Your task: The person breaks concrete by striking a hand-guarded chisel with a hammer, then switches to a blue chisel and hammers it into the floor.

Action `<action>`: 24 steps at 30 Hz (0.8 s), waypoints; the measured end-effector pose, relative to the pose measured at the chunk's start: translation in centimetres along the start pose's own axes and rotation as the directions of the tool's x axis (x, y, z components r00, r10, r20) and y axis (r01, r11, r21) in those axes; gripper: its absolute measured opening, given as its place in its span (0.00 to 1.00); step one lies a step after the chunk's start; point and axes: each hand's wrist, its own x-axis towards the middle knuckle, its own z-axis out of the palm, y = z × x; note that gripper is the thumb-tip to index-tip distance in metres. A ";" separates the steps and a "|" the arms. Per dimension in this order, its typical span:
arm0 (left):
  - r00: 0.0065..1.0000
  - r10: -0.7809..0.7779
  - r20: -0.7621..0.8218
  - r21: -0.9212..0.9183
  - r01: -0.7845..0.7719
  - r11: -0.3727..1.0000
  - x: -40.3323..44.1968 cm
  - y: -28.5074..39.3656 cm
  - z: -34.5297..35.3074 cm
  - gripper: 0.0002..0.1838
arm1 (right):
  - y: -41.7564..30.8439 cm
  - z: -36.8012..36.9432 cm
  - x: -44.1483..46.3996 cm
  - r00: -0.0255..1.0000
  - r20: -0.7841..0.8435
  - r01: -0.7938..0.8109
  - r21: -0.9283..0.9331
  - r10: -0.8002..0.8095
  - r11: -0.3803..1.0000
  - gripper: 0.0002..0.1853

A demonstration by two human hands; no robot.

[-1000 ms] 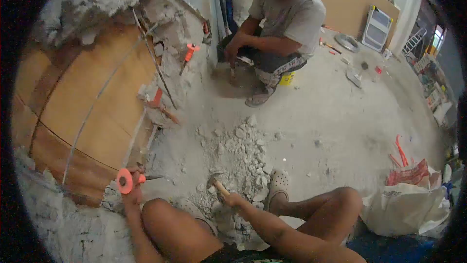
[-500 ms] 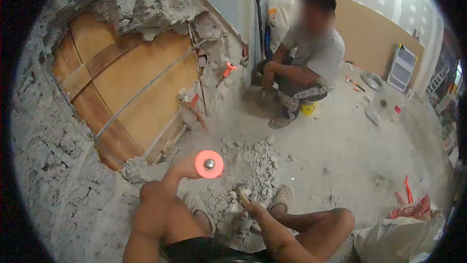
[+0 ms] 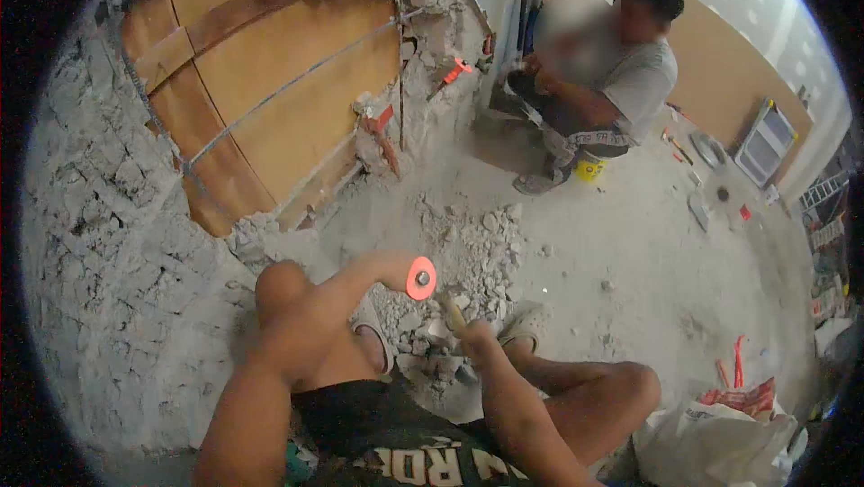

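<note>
My left hand (image 3: 393, 271) is closed around a chisel with a round orange hand guard (image 3: 420, 279). The guard faces me with the metal striking end at its centre, and it hides most of my fingers and the chisel's shaft. Just to the right, my right hand (image 3: 478, 336) grips the wooden handle of a hammer (image 3: 454, 316). The hammer's head is low, close beside the guard; whether they touch I cannot tell. Both hands are above a pile of broken rubble (image 3: 481, 248) between my feet.
A broken wall opening (image 3: 297, 109) shows wooden boards crossed by a metal bar. A second orange-guarded chisel (image 3: 456, 71) leans at its right edge. Another person (image 3: 643, 73) sits on a yellow bucket (image 3: 589, 168). A white sack (image 3: 711, 437) lies at right.
My view has shifted, so the wall and the other person appear further right and higher. The chisel's guard is now turned more sideways and is closer to the hammer. Both tools remain held.
</note>
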 end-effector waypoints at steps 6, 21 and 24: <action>0.999 -0.039 -0.007 0.051 0.039 0.998 0.3 -0.6 1.4 0.15 | -1.3 5.5 4.3 0.957 0.055 0.291 -0.205 -0.286 0.934 0.26; 0.947 0.049 0.319 -0.025 -0.043 0.999 1.2 4.4 2.8 0.14 | 5.3 8.7 9.1 0.977 0.171 0.115 0.067 -0.124 0.991 0.29; 0.943 0.119 0.311 -0.029 -0.116 0.993 2.9 5.7 2.6 0.12 | 3.9 8.1 8.1 0.978 0.182 0.093 0.064 -0.103 0.994 0.27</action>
